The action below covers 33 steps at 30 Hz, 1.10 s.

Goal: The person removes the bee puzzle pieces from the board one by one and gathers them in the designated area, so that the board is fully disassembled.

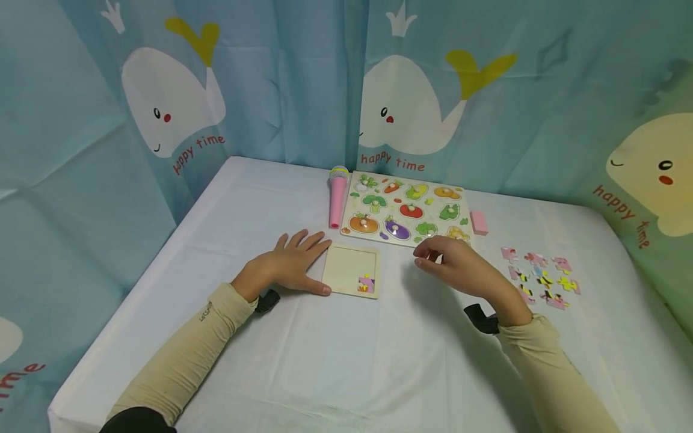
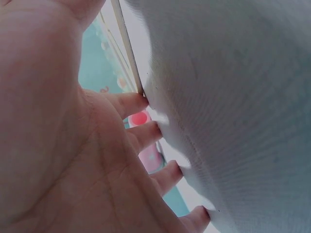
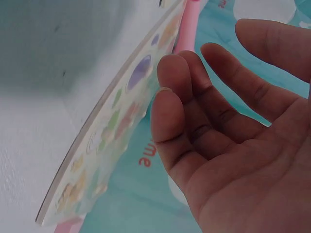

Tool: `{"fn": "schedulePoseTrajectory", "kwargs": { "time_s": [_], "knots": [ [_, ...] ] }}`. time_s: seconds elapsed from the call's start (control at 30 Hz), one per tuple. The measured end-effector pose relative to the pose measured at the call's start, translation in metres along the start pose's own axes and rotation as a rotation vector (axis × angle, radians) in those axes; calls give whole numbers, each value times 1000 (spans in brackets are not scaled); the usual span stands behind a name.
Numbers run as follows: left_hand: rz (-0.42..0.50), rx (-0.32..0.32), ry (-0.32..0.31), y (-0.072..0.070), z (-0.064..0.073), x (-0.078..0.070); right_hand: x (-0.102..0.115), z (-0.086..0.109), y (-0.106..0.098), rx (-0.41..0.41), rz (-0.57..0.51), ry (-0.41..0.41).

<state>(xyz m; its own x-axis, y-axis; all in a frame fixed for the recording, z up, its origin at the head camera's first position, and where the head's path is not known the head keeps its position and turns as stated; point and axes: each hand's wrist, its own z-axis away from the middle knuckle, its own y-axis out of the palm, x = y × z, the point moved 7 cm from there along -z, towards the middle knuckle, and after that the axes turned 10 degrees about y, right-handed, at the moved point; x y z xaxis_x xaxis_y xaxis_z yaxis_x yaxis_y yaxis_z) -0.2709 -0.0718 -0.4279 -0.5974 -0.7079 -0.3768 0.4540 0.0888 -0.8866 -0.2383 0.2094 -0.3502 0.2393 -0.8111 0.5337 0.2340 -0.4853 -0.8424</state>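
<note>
A small square wooden puzzle tray (image 1: 349,260) lies on the table with one pink picture piece (image 1: 366,283) in its lower right corner. My left hand (image 1: 292,264) is spread flat at the tray's left side, thumb and index finger at its edge. In the left wrist view, the left fingertips (image 2: 167,175) rest on the white cloth. Raised over the table to the right of the tray is my right hand (image 1: 460,264), its fingers loosely bent around nothing. Several loose jigsaw pieces (image 1: 543,277) lie grouped to the right of that hand.
Behind the tray lies a vegetable knob puzzle board (image 1: 385,208). A pink toy microphone (image 1: 337,198) is at its left, and a pink block (image 1: 479,222) at its right. Whale-printed curtains (image 1: 314,90) hang behind the white-covered table (image 1: 325,373).
</note>
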Motion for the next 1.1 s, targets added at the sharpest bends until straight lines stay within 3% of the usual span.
{"fn": "schedulePoseTrajectory", "kwargs": {
  "time_s": [0.27,0.57,0.93,1.1],
  "knots": [
    [-10,1,8,1,-1,0,7,-7,16,29,8,-19],
    [-11,-8,4,1,-1,1,20,-13,32,56,-35,-95],
    [-16,-9,10,0,-1,0,37,-20,53,85,18,-190],
    [-15,-10,4,-1,0,0,41,-24,62,101,19,-179]
  ]
}}
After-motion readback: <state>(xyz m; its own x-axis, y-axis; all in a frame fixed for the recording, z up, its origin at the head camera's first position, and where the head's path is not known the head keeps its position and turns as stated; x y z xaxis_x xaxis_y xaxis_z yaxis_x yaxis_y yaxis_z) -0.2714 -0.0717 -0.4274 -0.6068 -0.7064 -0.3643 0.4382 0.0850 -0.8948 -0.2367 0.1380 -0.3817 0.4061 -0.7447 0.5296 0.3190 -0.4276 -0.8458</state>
